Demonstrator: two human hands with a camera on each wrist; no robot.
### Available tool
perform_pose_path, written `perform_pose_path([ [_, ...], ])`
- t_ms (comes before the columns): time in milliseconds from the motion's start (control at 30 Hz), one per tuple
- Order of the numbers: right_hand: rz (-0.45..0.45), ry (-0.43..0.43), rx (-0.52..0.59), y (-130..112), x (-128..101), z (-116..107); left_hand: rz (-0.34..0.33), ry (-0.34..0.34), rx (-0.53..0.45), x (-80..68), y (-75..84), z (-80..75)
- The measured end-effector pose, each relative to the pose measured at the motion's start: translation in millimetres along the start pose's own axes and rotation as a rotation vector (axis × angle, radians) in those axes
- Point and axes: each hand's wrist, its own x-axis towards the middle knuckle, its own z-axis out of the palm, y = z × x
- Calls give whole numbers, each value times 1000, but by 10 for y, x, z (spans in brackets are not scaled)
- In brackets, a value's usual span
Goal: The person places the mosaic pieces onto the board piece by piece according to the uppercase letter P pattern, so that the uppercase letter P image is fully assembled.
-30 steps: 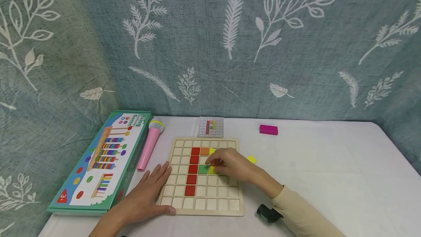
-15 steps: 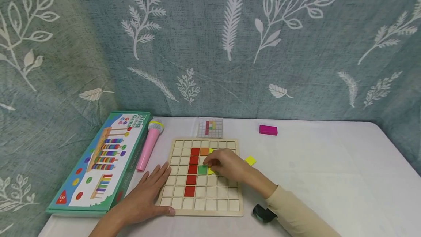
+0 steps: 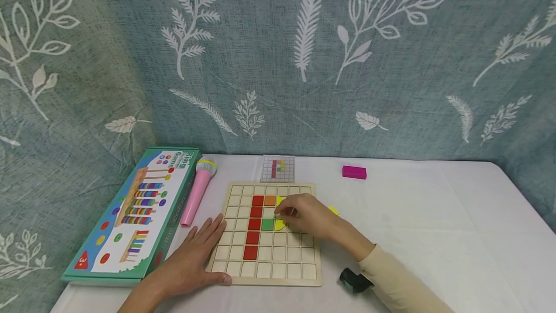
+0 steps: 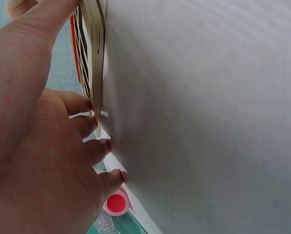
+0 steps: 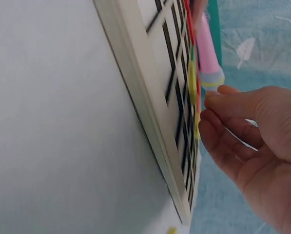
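On the table lies a wooden grid board (image 3: 263,269). It bears a column of red square tiles (image 3: 252,237), an orange tile (image 3: 270,200), a green tile (image 3: 267,224) and yellow tiles, one with a rounded edge (image 3: 279,225). My left hand (image 3: 191,260) rests along the board's left side, fingers spread, thumb at the near edge. Over the board's right half, my right hand (image 3: 310,216) has its thumb and fingertips close together beside the yellow tiles. Whether a tile is between them is hidden, also in the right wrist view, where the hand (image 5: 252,126) hovers above the grid.
Behind the board lies a small pattern card (image 3: 278,168). A pink toy microphone (image 3: 197,194) and a game box (image 3: 134,214) are at the left. At the right are a magenta block (image 3: 354,172) and a partly covered yellow tile (image 3: 333,210). A black device (image 3: 355,280) sits by the right sleeve.
My right hand shifts slightly left, then back right, over the yellow tiles. More of the rounded yellow tile shows now. My left hand stays in place.
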Motion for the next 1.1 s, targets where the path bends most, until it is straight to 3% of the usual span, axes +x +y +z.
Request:
perform_pose_path([
  [267, 8, 51, -26, 191, -198, -245, -1, -2, 3, 3, 8, 3],
  [500, 58, 32, -67, 413, -429, -430, 9, 2, 14, 9, 16, -12],
  [967, 99, -43, -29, 540, -578, -507, 15, -17, 0, -4, -1, -9],
  [1100, 76, -14, -53, 532, -568, -513, 13, -15, 0, -6, 1, -16],
])
